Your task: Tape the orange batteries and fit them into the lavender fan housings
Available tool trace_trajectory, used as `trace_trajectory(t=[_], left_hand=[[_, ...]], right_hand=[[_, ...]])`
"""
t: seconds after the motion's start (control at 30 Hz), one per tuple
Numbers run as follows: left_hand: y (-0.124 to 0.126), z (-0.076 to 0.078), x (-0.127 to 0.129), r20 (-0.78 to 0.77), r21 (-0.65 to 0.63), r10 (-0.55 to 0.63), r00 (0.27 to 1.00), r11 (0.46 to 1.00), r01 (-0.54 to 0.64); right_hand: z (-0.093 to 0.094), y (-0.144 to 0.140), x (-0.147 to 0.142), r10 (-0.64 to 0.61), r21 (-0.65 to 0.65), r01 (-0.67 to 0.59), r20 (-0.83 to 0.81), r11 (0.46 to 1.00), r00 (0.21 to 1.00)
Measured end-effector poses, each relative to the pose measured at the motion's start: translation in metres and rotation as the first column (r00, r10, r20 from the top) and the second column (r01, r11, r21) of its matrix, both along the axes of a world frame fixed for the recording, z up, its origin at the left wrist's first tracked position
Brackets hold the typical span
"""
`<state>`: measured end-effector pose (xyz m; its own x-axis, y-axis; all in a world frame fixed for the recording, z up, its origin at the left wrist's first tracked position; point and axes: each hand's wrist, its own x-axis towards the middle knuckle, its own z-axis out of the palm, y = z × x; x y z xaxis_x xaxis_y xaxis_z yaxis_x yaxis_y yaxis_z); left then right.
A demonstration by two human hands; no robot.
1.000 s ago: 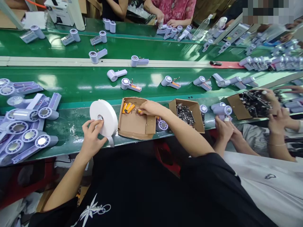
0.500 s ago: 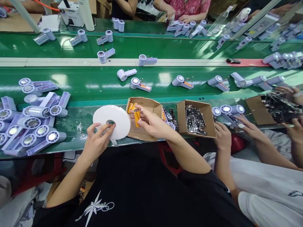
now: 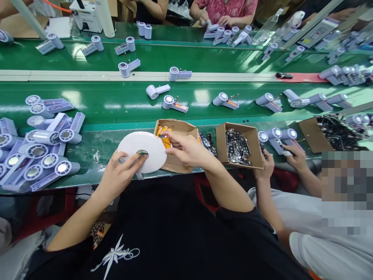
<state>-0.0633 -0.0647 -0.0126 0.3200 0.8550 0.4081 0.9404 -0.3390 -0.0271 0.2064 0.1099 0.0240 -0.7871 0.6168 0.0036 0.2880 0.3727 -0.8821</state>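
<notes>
Head view: left hand (image 3: 118,177) pinches the white tape roll (image 3: 142,151) at its core, tilted over the near edge of the green counter (image 3: 87,155); right hand (image 3: 186,149) grips an orange battery (image 3: 164,140) just beside it, above the open cardboard box (image 3: 177,126), pale fan housings (image 3: 43,144) piled far left
</notes>
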Motion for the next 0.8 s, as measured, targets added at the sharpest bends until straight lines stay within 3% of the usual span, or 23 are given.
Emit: trace_trajectory(t=[0.07, 0.13, 0.17, 0.23, 0.3, 0.43, 0.5, 0.57, 0.67, 0.73, 0.8], left_hand=[[-0.003, 0.007, 0.006, 0.007, 0.005, 0.017, 1.0, 1.0, -0.017], [-0.009, 0.011, 0.013, 0.01, -0.026, 0.029, 1.0, 0.999, -0.028], [-0.012, 0.012, 0.016, 0.013, -0.05, 0.029, 0.999, 0.998, -0.028], [-0.017, 0.013, 0.018, 0.035, -0.071, 0.021, 0.999, 0.997, -0.018], [-0.017, 0.015, 0.013, 0.073, -0.065, -0.001, 0.997, 0.998, 0.006], [-0.003, 0.029, -0.009, 0.05, -0.084, -0.109, 0.993, 0.99, 0.113], [0.005, 0.038, -0.016, -0.025, -0.102, -0.122, 0.992, 0.988, 0.119], [0.01, 0.043, -0.012, -0.064, -0.088, -0.087, 0.994, 0.993, 0.081], [0.009, 0.039, 0.015, -0.024, 0.011, -0.015, 1.0, 1.0, 0.015], [-0.002, 0.029, 0.033, 0.017, 0.047, -0.053, 0.998, 0.998, 0.052], [-0.018, 0.015, 0.035, 0.03, -0.013, -0.136, 0.99, 0.991, 0.137]], right_hand=[[-0.018, -0.019, -0.009, -0.235, -0.159, 0.206, -0.196, 0.966, 0.952], [-0.033, -0.038, -0.017, -0.465, -0.318, 0.369, -0.319, 0.873, 0.826], [-0.038, -0.043, -0.019, -0.52, -0.384, 0.391, -0.331, 0.836, 0.787], [-0.036, -0.043, -0.018, -0.487, -0.472, 0.32, -0.29, 0.821, 0.824], [-0.023, -0.029, -0.009, -0.339, -0.498, 0.187, -0.236, 0.847, 0.911], [0.005, 0.003, 0.004, -0.12, -0.385, 0.049, -0.163, 0.922, 0.979], [0.006, 0.0, -0.002, -0.151, -0.36, 0.075, -0.191, 0.93, 0.97], [-0.002, -0.017, -0.018, -0.334, -0.397, 0.197, -0.312, 0.896, 0.889], [-0.011, -0.042, -0.042, -0.634, -0.543, 0.372, -0.447, 0.753, 0.631], [-0.004, -0.036, -0.043, -0.686, -0.592, 0.38, -0.464, 0.711, 0.561], [0.012, -0.009, -0.025, -0.669, -0.529, 0.413, -0.538, 0.741, 0.512]])
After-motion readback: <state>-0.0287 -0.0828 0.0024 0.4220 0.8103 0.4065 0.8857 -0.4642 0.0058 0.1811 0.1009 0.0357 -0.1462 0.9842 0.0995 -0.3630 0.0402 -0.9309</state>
